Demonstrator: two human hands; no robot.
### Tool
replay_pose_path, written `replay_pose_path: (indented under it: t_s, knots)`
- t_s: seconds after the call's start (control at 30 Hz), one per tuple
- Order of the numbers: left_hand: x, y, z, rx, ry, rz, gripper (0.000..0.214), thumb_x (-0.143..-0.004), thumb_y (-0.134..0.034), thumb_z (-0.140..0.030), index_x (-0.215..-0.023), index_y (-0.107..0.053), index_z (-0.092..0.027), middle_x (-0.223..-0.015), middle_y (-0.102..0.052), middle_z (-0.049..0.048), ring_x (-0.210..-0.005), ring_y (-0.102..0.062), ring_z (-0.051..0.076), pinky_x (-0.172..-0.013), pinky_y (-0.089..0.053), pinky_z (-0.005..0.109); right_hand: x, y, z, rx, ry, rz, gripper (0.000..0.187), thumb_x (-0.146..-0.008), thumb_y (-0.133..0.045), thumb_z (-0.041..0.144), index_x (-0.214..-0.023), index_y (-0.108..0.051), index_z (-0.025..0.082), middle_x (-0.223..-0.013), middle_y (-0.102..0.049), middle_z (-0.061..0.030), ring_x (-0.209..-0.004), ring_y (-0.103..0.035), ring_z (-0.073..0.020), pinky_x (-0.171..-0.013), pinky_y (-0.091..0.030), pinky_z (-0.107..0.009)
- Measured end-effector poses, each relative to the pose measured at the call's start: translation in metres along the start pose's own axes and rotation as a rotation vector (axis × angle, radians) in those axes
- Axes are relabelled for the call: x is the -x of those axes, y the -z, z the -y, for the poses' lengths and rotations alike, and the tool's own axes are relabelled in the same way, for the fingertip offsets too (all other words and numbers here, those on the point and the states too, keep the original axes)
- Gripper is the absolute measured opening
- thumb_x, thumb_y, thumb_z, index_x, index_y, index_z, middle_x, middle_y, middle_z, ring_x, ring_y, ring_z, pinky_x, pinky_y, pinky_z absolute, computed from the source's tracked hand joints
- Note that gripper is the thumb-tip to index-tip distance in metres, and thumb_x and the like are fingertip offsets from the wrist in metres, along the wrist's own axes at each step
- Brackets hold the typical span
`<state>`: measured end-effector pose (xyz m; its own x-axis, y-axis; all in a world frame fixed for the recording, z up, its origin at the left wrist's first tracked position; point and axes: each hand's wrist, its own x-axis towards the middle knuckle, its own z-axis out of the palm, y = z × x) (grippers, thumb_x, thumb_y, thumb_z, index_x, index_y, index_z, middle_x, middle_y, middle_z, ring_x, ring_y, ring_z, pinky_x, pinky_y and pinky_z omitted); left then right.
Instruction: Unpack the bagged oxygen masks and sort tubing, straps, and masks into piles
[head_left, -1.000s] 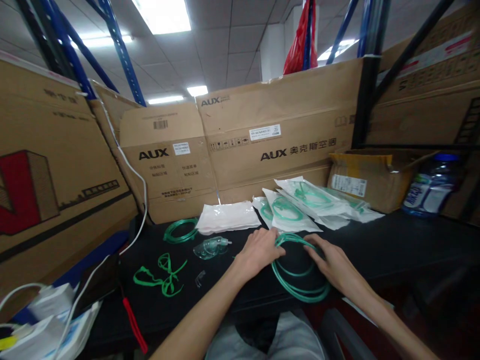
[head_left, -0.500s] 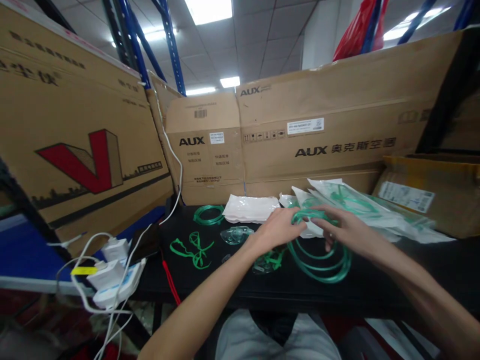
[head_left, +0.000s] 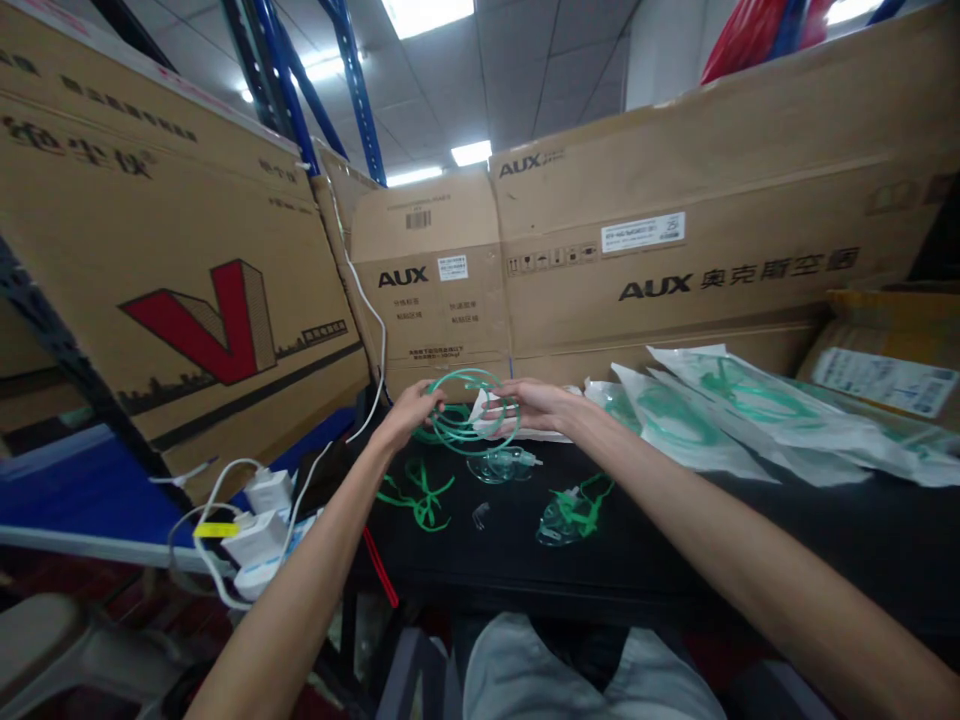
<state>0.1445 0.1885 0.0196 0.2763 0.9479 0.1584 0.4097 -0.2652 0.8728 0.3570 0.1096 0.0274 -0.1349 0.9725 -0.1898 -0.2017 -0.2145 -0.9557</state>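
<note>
A loose coil of green tubing (head_left: 513,432) is held up between my two hands over the far left part of the black table (head_left: 480,565). My left hand (head_left: 414,410) pinches the coil's left side. At its right side, my right hand (head_left: 534,403) holds it with the fingers partly through the loops. Another green coil lies behind it, mostly hidden. Just below the hands is a clear plastic mask (head_left: 501,465). Green elastic straps (head_left: 422,498) lie to its left, with a small clear piece (head_left: 481,516) nearby. A second clear mask with a green strap (head_left: 571,518) rests nearer me.
White-backed packets of green tubing (head_left: 697,420) are stacked at the right, before an open carton (head_left: 892,350). Large cardboard panels (head_left: 427,230) stand behind and at the left. White chargers and cables (head_left: 259,530) sit at the left edge, near a red cord (head_left: 381,568).
Both hands have carried the green tubing coil from the right of the table to the left, beside the other coil. My hands are farther apart on it. The view has shifted slightly.
</note>
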Motion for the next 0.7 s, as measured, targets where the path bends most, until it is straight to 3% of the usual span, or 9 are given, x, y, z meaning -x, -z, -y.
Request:
replay_pose_path:
  t_s: [0.13,0.33,0.47,0.7]
  knots:
    - [-0.024,0.024,0.031,-0.024,0.148,-0.084,0.03,-0.098,-0.063,-0.035,-0.121,-0.062,-0.015,-0.116,-0.066,0.0089,-0.095,-0.068,0.021,-0.081,-0.059,0.04,-0.058,-0.024,-0.003,-0.019,-0.004,-0.065,0.03,-0.099,-0.064,0.032,-0.123,-0.062,0.016,-0.117,-0.067,-0.008,-0.093,-0.069,-0.02,-0.077,-0.06,-0.038]
    - [-0.05,0.036,0.053,-0.056,0.184,-0.153,0.033,-0.098,-0.064,-0.034,-0.124,-0.062,-0.015,-0.122,-0.065,0.0099,-0.101,-0.067,0.023,-0.085,-0.059,0.042,-0.121,-0.045,-0.007,-0.003,0.056,-0.118,0.031,-0.098,-0.064,0.033,-0.124,-0.062,0.016,-0.119,-0.066,-0.0084,-0.095,-0.069,-0.0209,-0.079,-0.06,-0.039]
    - [-0.05,0.038,0.061,-0.062,0.07,-0.168,0.031,-0.097,-0.064,-0.034,-0.121,-0.063,-0.015,-0.119,-0.066,0.0093,-0.1,-0.067,0.022,-0.085,-0.059,0.042,-0.13,-0.051,-0.015,0.046,0.126,-0.086,0.033,-0.098,-0.064,0.032,-0.127,-0.061,0.017,-0.125,-0.065,-0.0094,-0.102,-0.068,-0.0233,-0.084,-0.059,-0.043]
    - [-0.028,0.051,0.056,-0.135,-0.144,-0.174,0.024,-0.096,-0.065,-0.035,-0.107,-0.068,-0.014,-0.108,-0.07,0.0067,-0.097,-0.068,0.022,-0.088,-0.056,0.043,-0.115,-0.046,-0.027,0.181,0.229,0.048,0.032,-0.098,-0.064,0.032,-0.126,-0.061,0.017,-0.123,-0.065,-0.009,-0.1,-0.068,-0.0226,-0.083,-0.059,-0.042]
